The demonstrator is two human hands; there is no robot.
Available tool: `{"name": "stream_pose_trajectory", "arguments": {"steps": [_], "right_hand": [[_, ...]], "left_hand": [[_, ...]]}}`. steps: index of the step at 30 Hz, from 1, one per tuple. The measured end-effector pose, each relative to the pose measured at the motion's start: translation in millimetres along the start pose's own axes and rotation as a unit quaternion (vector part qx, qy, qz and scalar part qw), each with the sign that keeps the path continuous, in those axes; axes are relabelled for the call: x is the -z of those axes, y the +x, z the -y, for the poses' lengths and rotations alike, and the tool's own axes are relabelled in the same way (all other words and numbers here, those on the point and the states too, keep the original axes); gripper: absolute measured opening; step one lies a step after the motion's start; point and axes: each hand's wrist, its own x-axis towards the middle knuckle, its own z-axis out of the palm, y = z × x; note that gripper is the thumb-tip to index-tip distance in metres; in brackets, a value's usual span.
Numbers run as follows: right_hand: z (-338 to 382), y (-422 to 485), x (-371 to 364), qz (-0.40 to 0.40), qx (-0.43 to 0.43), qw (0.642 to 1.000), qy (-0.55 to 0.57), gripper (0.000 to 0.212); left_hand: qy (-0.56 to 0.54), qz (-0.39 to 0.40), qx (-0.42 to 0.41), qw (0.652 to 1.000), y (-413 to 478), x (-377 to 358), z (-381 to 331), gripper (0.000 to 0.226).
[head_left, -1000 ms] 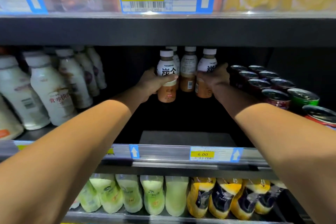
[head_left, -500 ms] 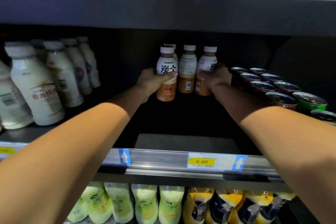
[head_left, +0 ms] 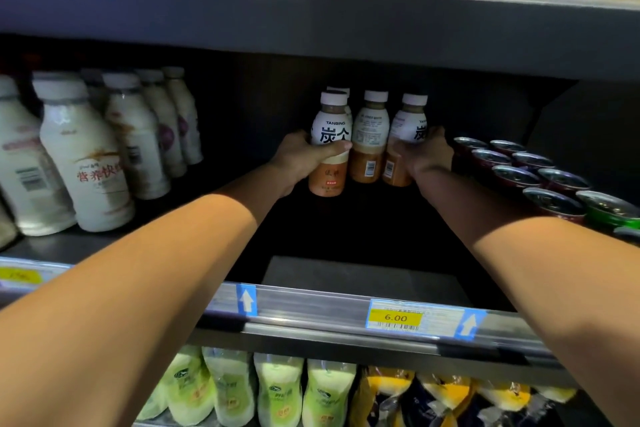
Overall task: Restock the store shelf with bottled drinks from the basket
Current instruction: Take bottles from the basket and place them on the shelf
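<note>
Dim store shelf [head_left: 311, 310], deep black bay, poor light.

Left hand [head_left: 299, 161] wraps the left coffee bottle [head_left: 332, 130] at the waist. Its thumb lies across the front under the label print and the fingers curl round the back. Right hand [head_left: 429, 158] curls on the right coffee bottle [head_left: 408, 128] from its outer side. The fingers are mostly behind it, so clamp firmness is unclear.

Middle bottle [head_left: 370, 135] sits between the two grips; can't tell if it's touching them or just beside. A fourth cap [head_left: 341, 91] shows behind the left grip. All are deep in the bay.

Handling guess: small rigid plastic, full, moderate weight. The smooth sleeve is probably slick and the narrow base tips easily. A mid-body hold looks right.

Cans [head_left: 512, 177] are just outboard of the right hand, so there's a knock risk. White bottles [head_left: 93, 166] are well outboard of the left hand.

Hidden: bottle bases are lost in the dark, so can't tell whether they're standing or lifted. Basket isn't in view.
</note>
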Motion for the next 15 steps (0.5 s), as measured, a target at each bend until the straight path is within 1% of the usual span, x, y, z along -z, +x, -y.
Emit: {"name": "stream_pose_trajectory", "arguments": {"steps": [3, 7, 8, 11, 12, 13, 15], "right_hand": [[-2, -1, -4, -0.011, 0.015, 0.999, -0.036, 0.075], [2, -4, -3, -0.002, 0.010, 0.998, -0.065, 0.071], [4, -6, -2, 0.000, 0.005, 0.998, -0.069, 0.072], [5, -14, -1, 0.012, -0.019, 0.997, -0.069, 0.084], [6, -18, -1, 0.022, -0.027, 0.996, -0.077, 0.084], [6, -21, 0, 0.033, -0.032, 0.994, -0.094, 0.080], [7, -28, 3, 0.051, -0.035, 0.987, -0.147, 0.064]], "left_hand": [[0.001, -0.001, 0.005, 1.000, -3, -2, -2, 0.062], [0.018, 0.009, 0.013, 1.000, -12, -3, -13, 0.063], [0.029, 0.020, 0.020, 0.999, -16, -3, -17, 0.059], [0.073, 0.055, 0.033, 0.995, -29, -2, -31, 0.034], [0.092, 0.059, 0.029, 0.994, -34, -2, -36, 0.033], [0.119, 0.054, 0.024, 0.991, -38, -1, -39, 0.037], [0.201, 0.031, 0.026, 0.979, -47, 0, -43, 0.047]]}}
